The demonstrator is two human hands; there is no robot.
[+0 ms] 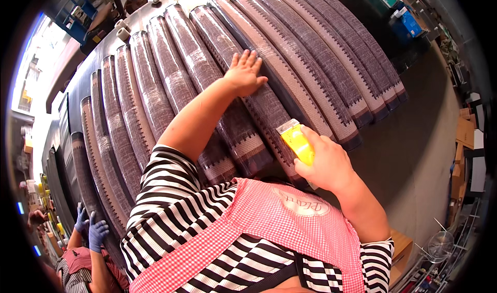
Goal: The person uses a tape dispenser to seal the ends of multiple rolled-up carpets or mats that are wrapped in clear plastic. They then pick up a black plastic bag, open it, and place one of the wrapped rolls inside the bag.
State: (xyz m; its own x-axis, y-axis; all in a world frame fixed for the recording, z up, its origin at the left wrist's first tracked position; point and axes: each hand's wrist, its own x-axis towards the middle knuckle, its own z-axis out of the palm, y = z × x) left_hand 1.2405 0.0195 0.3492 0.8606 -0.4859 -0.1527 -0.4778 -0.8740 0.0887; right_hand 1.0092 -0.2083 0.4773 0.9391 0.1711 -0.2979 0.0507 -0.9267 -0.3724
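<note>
Long rolled rugs (168,80) in dark grey-brown with beige woven bands lie side by side across a dark work surface; several have a shiny clear wrap. My left hand (245,75) lies flat on one of the middle rolls, fingers spread, beside a dark strip between rolls. Closer to me, my right hand (330,161) grips a yellow clipper-like tool (300,144) with a flat silver metal head. That head points away from me and is over or touching a roll's near part; which of the two I cannot tell.
At the lower left a person's blue-gloved hands (97,232) are near the leftmost rolls. A blue cart (77,21) stands at the far left. White spools (122,33) sit by the far edge. Along the right are cardboard boxes (465,132) and a wire fan (441,245).
</note>
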